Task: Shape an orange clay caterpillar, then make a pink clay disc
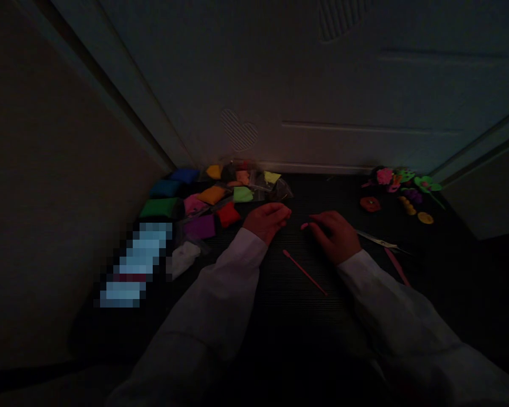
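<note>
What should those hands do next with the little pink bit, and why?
Maybe bring the pink bit over to the left hand: the right hand seems to pinch it, and the left is close by, across a small gap. Whether the left holds something is too dark to tell.

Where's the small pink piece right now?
Head view, near the middle: the small pink piece is at the right hand's fingertips, on the side facing the left hand, farther from the wearer than the thin red stick.

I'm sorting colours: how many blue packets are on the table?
2: one blue packet at the back left, another between it and the green packet. Darkness may hide more.
</note>
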Available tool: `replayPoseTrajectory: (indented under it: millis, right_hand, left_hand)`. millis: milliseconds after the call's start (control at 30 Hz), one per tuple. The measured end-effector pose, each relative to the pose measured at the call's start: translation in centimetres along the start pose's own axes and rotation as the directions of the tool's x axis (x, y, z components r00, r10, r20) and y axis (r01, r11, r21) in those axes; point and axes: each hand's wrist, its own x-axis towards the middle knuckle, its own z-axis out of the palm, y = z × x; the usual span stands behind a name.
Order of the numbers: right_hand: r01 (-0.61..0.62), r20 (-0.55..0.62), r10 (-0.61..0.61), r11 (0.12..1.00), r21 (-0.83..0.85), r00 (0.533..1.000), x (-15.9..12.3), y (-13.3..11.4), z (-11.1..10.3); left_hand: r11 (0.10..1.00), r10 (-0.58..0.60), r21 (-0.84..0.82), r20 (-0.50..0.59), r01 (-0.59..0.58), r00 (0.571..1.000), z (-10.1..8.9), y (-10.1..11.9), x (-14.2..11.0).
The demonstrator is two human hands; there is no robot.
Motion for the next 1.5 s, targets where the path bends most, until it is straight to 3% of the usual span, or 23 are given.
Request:
replayPoseTrajectory:
  millis: [167, 300, 467, 600, 767, 1067, 1200, 1400, 1500]
  right_hand:
    - [-0.023, 0.108, 0.041, 0.985, -0.168, 0.993, 0.5, 0.2, 1.8]
    - [0.016, 0.145, -0.002, 0.996, -0.092, 0.989, 0.6, 0.2, 1.8]
    - [0.019, 0.126, -0.021, 1.0, 0.011, 0.992, 0.6, 0.2, 1.1]
    - [0.008, 0.074, -0.014, 0.997, 0.076, 0.997, 0.6, 0.0, 0.4]
    - [0.009, 0.02, -0.012, 0.984, 0.18, 1.0, 0.4, -0.2, -0.2]
    - [-0.18, 0.038, 0.177, 0.945, 0.274, 0.984, 0.3, -0.4, -0.3]
    - [-0.206, 0.056, 0.199, 0.922, 0.328, 0.978, 0.2, -0.2, 0.1]
    - [-0.226, 0.042, 0.237, 0.839, 0.494, 0.971, 0.1, 0.2, 0.6]
    - [-0.289, 0.098, 0.281, 0.795, 0.534, 0.955, 0.2, 0.2, 0.6]
  left_hand:
    - [0.984, 0.058, 0.171, -0.031, -0.052, 0.998, -0.2, -0.7, 0.5]
    - [0.909, 0.141, 0.402, -0.041, -0.113, 0.989, -0.3, -0.9, 0.6]
    - [0.733, 0.227, 0.658, 0.003, -0.173, 0.974, -0.3, -0.6, 0.2]
    - [0.624, 0.241, 0.754, 0.063, -0.204, 0.968, -0.2, -0.5, -0.1]
    - [0.556, 0.242, 0.801, 0.101, -0.223, 0.965, -0.5, -0.7, 0.0]
    - [0.541, 0.242, 0.805, 0.126, -0.242, 0.962, -0.8, -1.1, 0.2]
    - [0.555, 0.25, 0.798, 0.109, -0.235, 0.962, -0.7, -1.1, 0.2]
    - [0.618, 0.238, 0.756, 0.081, -0.216, 0.968, -0.8, -1.0, 0.2]
    - [0.677, 0.221, 0.709, 0.057, -0.195, 0.974, -1.0, -1.2, 0.3]
